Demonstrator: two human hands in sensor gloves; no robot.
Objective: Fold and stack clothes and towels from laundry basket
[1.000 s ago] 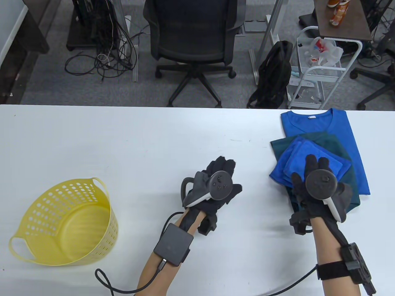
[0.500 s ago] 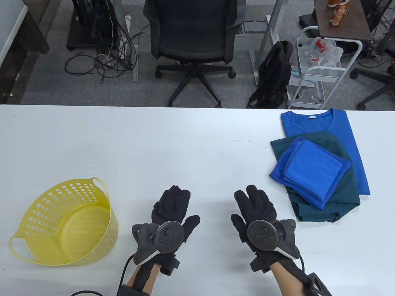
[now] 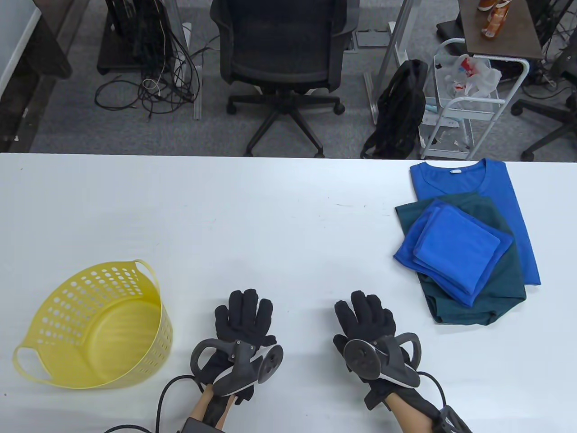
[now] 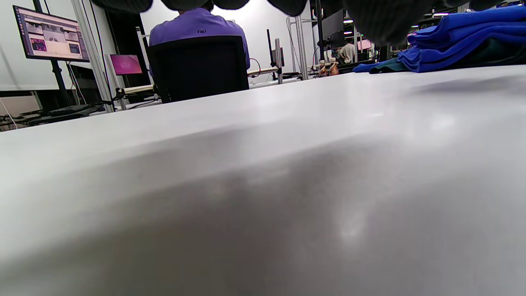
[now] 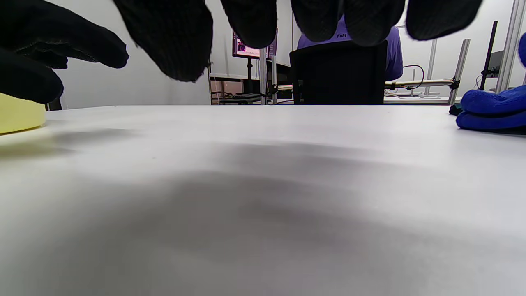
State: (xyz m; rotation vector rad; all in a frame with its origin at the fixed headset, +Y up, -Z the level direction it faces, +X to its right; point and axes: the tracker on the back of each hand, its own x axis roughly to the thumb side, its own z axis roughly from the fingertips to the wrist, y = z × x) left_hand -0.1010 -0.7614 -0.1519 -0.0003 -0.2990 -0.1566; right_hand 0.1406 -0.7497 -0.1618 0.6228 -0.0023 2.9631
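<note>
Fingers of left hand point(image 3: 243, 318) and right hand point(image 3: 367, 322) lie spread, holding nothing; folded stack point(image 3: 460, 246) beyond-right looks finished, basket point(image 3: 97, 324) left apparently empty.

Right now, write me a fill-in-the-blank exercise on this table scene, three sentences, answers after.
1. The yellow basket holds ____ clothes.
2. On top of the stack lies a folded blue towel, under it a ____ shirt, and at the bottom a blue shirt.
3. The left hand and right hand rest on the ____, holding nothing.

Answers: no; dark green; table
</note>
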